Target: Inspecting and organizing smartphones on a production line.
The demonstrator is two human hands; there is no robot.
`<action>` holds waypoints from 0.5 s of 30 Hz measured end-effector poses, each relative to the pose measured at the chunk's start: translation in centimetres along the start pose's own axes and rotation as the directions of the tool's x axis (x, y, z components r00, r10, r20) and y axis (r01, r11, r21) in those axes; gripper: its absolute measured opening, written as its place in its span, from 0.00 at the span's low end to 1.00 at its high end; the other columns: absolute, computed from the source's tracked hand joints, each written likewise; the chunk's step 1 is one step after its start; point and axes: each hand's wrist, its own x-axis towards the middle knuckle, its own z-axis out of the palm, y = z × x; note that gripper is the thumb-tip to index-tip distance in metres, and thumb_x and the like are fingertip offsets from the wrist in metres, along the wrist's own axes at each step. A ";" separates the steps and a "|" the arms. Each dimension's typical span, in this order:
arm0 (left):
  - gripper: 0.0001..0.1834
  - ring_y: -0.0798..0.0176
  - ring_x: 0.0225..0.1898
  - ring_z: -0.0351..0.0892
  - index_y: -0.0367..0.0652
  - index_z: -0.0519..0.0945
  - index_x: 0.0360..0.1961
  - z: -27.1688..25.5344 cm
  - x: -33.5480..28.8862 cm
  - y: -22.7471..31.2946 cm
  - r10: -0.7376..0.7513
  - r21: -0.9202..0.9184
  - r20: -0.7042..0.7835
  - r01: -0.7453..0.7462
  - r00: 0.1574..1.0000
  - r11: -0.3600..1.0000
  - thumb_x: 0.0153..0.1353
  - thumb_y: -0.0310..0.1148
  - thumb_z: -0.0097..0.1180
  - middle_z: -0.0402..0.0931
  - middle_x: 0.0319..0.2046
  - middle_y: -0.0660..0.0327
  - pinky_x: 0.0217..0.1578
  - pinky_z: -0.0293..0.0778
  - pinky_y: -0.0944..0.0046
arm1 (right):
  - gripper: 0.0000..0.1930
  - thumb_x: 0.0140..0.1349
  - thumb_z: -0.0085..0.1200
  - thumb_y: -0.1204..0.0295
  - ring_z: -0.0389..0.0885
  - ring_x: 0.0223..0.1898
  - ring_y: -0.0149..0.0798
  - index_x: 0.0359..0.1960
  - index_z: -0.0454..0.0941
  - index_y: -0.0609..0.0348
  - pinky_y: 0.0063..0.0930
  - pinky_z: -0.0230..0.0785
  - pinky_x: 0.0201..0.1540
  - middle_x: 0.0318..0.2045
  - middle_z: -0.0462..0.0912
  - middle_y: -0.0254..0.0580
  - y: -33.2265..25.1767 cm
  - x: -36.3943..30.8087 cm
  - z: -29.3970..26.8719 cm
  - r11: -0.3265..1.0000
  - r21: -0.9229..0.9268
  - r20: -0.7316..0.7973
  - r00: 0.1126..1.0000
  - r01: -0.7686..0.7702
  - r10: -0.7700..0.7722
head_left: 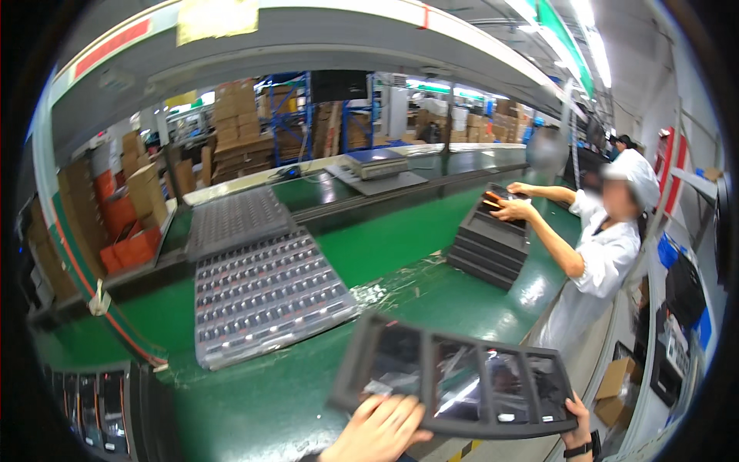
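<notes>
Between my hands a black foam tray [427,369] is lifted over the near edge of the green bench, slightly tilted. Its several compartments hold flat, glossy dark pieces [458,381] that look wrapped in clear film. My left hand [381,427] grips the tray's near side toward the left, fingers over the rim. At its right end my right hand [576,423] is closed on the corner, with a dark band on the wrist. A clear plastic blister tray [265,296] filled with rows of small dark parts lies on the bench beyond, to the left.
Similar black trays [142,408] stand at the lower left. Across the bench a co-worker [596,239] in white handles items over a stack of black trays [489,246]. Another plastic tray [239,219] and a flat scale-like device [376,163] lie farther back. A cable-lined post [69,258] rises at left.
</notes>
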 end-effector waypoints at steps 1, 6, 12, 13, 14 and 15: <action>0.28 0.58 0.55 0.74 0.40 0.77 0.53 2.2 1.1 -1.0 -0.002 -0.039 0.094 0.005 0.996 0.999 0.63 0.52 0.59 0.76 0.49 0.60 0.66 0.58 0.52 | 0.33 0.61 0.53 0.72 0.81 0.56 0.45 0.69 0.63 0.70 0.36 0.71 0.63 0.59 0.78 0.53 0.2 -0.6 -1.4 0.999 -0.010 -0.060 0.997 0.044 -0.045; 0.19 0.59 0.59 0.73 0.43 0.75 0.58 6.6 4.8 -3.1 -0.032 0.001 0.152 0.032 0.988 0.999 0.67 0.37 0.54 0.76 0.53 0.59 0.69 0.54 0.41 | 0.31 0.68 0.58 0.69 0.73 0.63 0.47 0.70 0.63 0.66 0.39 0.67 0.66 0.63 0.74 0.52 1.0 -0.7 0.4 0.970 -0.209 -0.282 0.942 0.126 -0.183; 0.22 0.64 0.58 0.76 0.51 0.79 0.57 -1.4 -0.3 -4.2 -0.179 0.128 0.008 0.176 0.984 0.976 0.61 0.37 0.63 0.78 0.53 0.66 0.69 0.52 0.43 | 0.32 0.66 0.60 0.67 0.74 0.60 0.50 0.68 0.65 0.68 0.44 0.65 0.64 0.61 0.74 0.53 6.8 3.1 -1.0 0.977 -0.206 -0.396 0.908 0.056 -0.135; 0.23 0.64 0.58 0.76 0.50 0.79 0.57 -3.1 -1.7 -4.4 -0.256 0.142 -0.035 0.258 0.966 0.956 0.60 0.36 0.65 0.78 0.52 0.66 0.70 0.52 0.43 | 0.30 0.66 0.61 0.67 0.74 0.57 0.50 0.65 0.65 0.68 0.44 0.66 0.61 0.59 0.75 0.53 7.0 3.4 -1.7 0.972 -0.220 -0.387 0.908 0.080 -0.162; 0.24 0.64 0.58 0.77 0.50 0.79 0.57 -5.2 -3.3 -4.8 -0.336 0.156 -0.084 0.345 0.938 0.926 0.58 0.35 0.67 0.79 0.52 0.66 0.70 0.51 0.44 | 0.28 0.65 0.61 0.68 0.75 0.55 0.50 0.62 0.66 0.68 0.44 0.67 0.59 0.57 0.75 0.53 7.5 4.2 -1.6 0.966 -0.237 -0.372 0.909 0.101 -0.186; 0.24 0.62 0.58 0.77 0.49 0.80 0.55 -8.2 -5.9 -4.9 -0.445 0.262 -0.123 0.462 0.887 0.847 0.55 0.33 0.69 0.80 0.50 0.65 0.70 0.50 0.45 | 0.26 0.64 0.62 0.69 0.75 0.53 0.49 0.59 0.67 0.68 0.44 0.68 0.56 0.54 0.76 0.53 10.2 7.9 -4.0 0.968 -0.234 -0.318 0.935 0.086 -0.160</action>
